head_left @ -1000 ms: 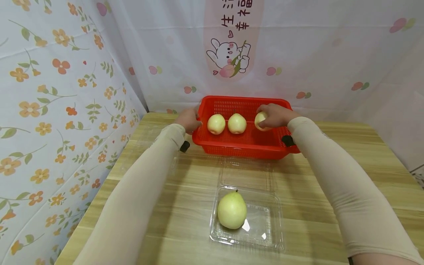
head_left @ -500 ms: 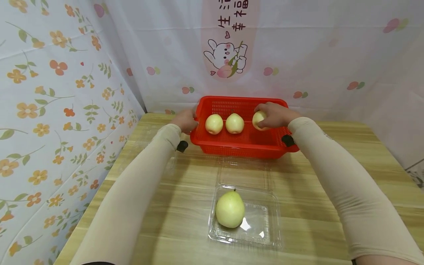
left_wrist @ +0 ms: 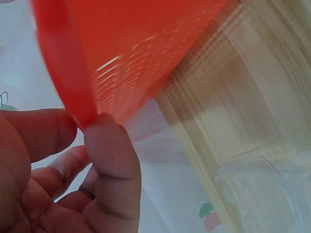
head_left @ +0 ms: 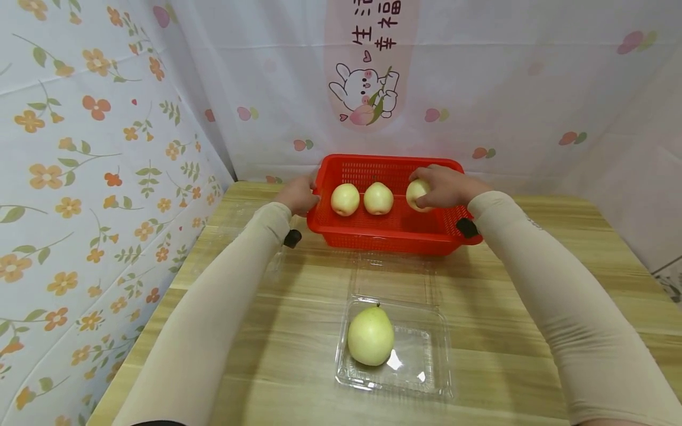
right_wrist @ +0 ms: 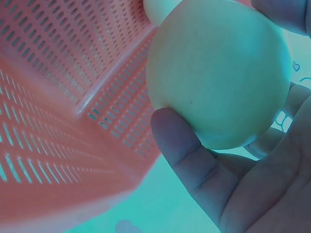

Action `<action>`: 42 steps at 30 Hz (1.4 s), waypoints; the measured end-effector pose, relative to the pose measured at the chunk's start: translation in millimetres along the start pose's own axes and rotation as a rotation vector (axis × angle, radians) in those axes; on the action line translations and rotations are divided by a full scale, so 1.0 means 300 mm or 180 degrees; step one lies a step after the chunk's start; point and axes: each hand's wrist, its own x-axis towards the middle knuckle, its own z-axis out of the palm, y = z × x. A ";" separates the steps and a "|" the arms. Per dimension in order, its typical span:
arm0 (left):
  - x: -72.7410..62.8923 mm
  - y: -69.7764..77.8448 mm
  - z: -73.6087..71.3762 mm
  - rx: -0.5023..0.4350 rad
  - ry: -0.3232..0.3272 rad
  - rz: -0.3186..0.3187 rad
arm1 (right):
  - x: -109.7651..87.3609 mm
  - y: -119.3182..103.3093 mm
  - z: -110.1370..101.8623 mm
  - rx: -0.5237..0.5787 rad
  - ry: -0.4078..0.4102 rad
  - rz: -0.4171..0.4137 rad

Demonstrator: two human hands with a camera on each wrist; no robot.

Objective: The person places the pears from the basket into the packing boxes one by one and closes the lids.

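Observation:
A red slotted plastic basket (head_left: pixel 383 244) stands at the back of the table. My left hand (head_left: pixel 297 195) pinches its left rim between thumb and fingers, seen close up in the left wrist view, where the basket wall (left_wrist: pixel 131 53) rises above the fingertips. Inside the basket, my right hand (head_left: pixel 444 186) grips a pale yellow pear (right_wrist: pixel 218 73) at the right end, thumb on one side and fingers round the other. Two more pears, one at left (head_left: pixel 345 199) and one in the middle (head_left: pixel 378 198), lie in the basket. A larger pear (head_left: pixel 370 336) sits in the left half of a clear plastic clamshell box (head_left: pixel 421 361).
The clamshell's open lid (head_left: pixel 394 278) lies flat toward the basket. Other clear plastic packaging (head_left: pixel 229 236) lies on the table (head_left: pixel 298 355) by my left forearm. A printed curtain (head_left: pixel 277 71) hangs close behind the basket and along the left side.
The view shifts slightly. Both hands stay where they were, the left on the basket rim and the right round the pear, with no clear movement of the fruit.

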 end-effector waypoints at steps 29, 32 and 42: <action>0.005 0.005 0.002 0.0054 -0.0090 -0.0070 | -0.097 -0.059 -0.003 -0.0063 0.0057 -0.0096; 0.001 0.007 0.002 0.0087 -0.0089 -0.0076 | -0.102 -0.059 0.002 -0.0056 0.0061 -0.0125; -0.009 0.021 0.001 0.0130 -0.0115 -0.0105 | -0.138 -0.069 0.005 -0.0057 0.0135 -0.0192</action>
